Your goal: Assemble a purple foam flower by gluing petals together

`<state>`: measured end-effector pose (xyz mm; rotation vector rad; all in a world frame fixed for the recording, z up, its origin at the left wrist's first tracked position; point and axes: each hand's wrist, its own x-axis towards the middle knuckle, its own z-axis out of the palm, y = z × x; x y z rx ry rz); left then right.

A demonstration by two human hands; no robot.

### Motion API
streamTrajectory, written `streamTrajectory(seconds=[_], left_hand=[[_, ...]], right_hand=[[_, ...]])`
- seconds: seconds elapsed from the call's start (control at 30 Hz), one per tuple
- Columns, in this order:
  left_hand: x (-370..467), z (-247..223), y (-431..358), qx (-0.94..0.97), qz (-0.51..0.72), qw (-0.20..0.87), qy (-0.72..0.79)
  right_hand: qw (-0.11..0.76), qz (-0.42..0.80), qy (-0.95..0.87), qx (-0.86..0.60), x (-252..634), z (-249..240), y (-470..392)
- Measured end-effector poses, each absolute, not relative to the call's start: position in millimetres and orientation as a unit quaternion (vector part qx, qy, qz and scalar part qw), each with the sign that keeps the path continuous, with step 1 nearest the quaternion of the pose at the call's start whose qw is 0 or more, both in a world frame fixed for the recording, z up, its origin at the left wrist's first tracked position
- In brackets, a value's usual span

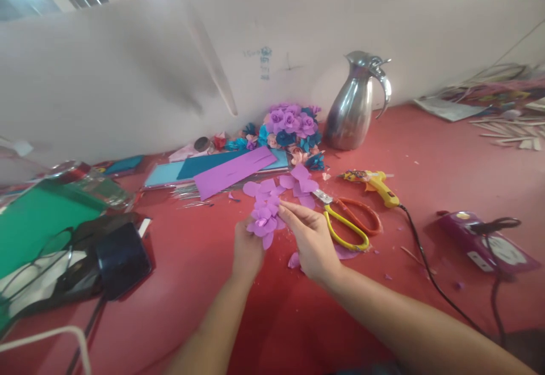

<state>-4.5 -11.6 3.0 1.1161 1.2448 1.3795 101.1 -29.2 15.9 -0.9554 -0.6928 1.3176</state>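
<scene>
A purple paper flower with layered petals is between my two hands above the red table. My left hand is closed under and behind it, its fingers mostly hidden by the petals. With thumb and fingertips my right hand pinches a petal at the flower's right side. Loose purple petals lie just beyond the hands. Scissors with one yellow and one red handle rest to the right, blades near the petals.
A yellow glue gun lies right, its cord running to a purple extension box. Behind stand a steel jug and a bunch of paper flowers. Paper strips lie centre-back; a dark phone-like slab is left.
</scene>
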Motion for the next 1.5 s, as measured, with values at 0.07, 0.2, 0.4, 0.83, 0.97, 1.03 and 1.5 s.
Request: streamTrajectory(seconds=[0.07,0.2,0.4,0.83,0.97,1.03,1.5], left_hand=[[-4.9,6.6,-13.2,0.471,0.555,0.466,0.503],[-7.6,4.4,-13.9,0.494,0.542,0.459,0.500],[-12.5,-6.3,-11.3,0.515,0.530,0.457,0.495],[-11.2,-1.7,-10.9,0.519,0.523,0.448,0.506],[-13.9,-8.1,-9.8,0.518,0.522,0.416,0.535],[-15.4,-10.3,-9.7,0.524,0.514,0.403,0.547],[-10.8,2.1,-5.7,0.369,0.529,0.619,0.448]], right_hand=[[0.639,0.583,-0.296,-0.406,101.2,16.0,-30.7],[0.647,0.588,-0.307,-0.375,100.0,12.9,-31.2],[0.646,0.584,-0.331,-0.363,96.9,9.6,-28.8],[0.645,0.552,-0.386,-0.360,98.1,0.6,-23.8],[0.656,0.543,-0.380,-0.361,97.4,0.8,-22.9],[0.661,0.537,-0.378,-0.364,97.0,0.3,-22.8],[0.617,0.463,-0.449,-0.450,103.8,-9.0,-18.2]])
